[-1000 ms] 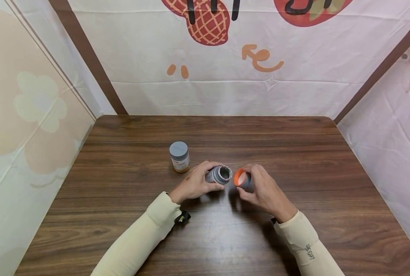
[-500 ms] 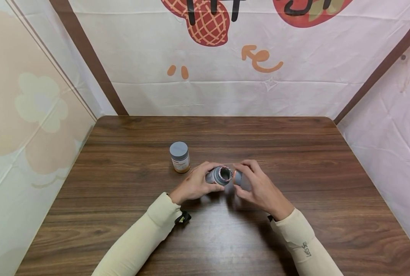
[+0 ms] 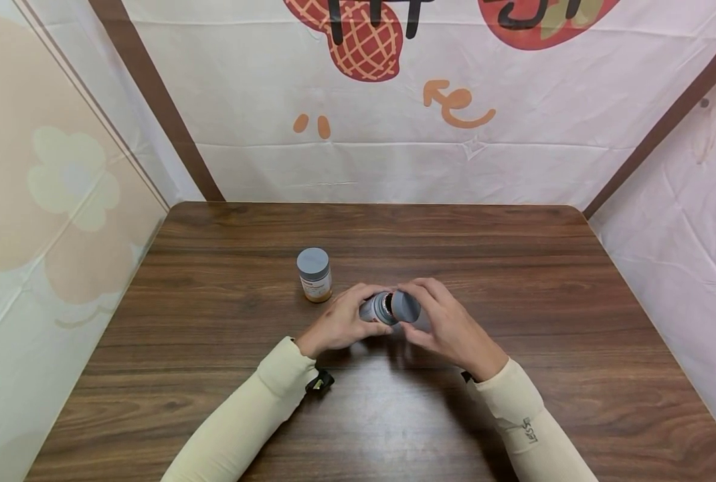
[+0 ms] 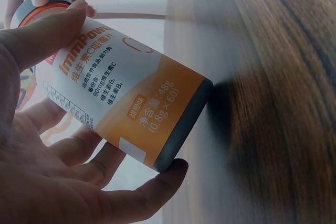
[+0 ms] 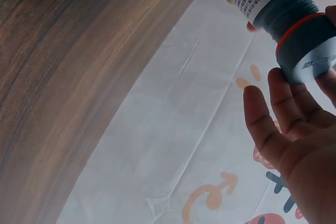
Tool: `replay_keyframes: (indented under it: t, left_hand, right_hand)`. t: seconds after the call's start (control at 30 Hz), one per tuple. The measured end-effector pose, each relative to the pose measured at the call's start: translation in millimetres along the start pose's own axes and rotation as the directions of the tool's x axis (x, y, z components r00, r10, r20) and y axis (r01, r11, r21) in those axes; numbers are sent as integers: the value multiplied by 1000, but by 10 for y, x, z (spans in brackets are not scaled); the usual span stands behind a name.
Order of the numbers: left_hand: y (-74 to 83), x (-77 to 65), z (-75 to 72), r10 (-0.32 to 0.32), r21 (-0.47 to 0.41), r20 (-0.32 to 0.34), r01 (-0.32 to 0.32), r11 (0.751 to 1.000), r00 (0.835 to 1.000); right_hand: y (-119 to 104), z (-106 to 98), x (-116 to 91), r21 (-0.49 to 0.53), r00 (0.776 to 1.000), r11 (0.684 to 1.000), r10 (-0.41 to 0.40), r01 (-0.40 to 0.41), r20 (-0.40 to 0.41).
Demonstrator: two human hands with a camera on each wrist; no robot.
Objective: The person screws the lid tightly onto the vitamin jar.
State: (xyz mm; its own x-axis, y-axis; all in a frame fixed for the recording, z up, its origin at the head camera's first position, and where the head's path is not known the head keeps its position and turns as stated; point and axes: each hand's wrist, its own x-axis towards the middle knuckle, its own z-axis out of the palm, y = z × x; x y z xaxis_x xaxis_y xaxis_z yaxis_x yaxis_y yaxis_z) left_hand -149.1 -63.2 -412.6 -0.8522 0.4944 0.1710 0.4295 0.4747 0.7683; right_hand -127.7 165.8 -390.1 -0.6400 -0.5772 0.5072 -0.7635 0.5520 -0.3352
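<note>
A vitamin C tablet bottle (image 4: pixel 134 85) with a white and orange label leans to the right in my left hand (image 3: pixel 338 321), its thumb and fingers curled round the sides. The grey screw cap (image 3: pixel 407 306) with an orange inner rim is pinched in my right hand (image 3: pixel 457 329). In the head view the cap sits tilted at the bottle's mouth, a dark gap showing between them. The right wrist view has the cap (image 5: pixel 310 48) against the end of the threaded neck (image 5: pixel 289 11). Its threads are still partly exposed there.
A second capped bottle (image 3: pixel 315 276), grey-lidded with a white and orange label, stands upright on the wooden table (image 3: pixel 243 234) beyond my left hand. A printed white cloth (image 3: pixel 358 167) hangs behind the table's back edge.
My right hand has turned the cap over from facing the camera and moved it left onto the bottle's mouth. The left hand and its bottle have stayed in place.
</note>
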Motion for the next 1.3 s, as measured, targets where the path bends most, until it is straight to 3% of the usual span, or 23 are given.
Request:
replay_keyframes:
  t: [0.57,0.87,1.3]
  left_hand:
    - [-7,8,-3,2,-35,28,-1,999,1000]
    - [-6,-5,-15,23,-30,27,-22,999,999]
    - [-4,6,-12,2,-36,41,-1,999,999]
  right_hand:
    - [-13,54,62,-63,999,997,-37,38,8]
    - [-18,76,81,-63,999,998,-25,27,31]
    - [-29,94,101,-51,998,999,3,0,60]
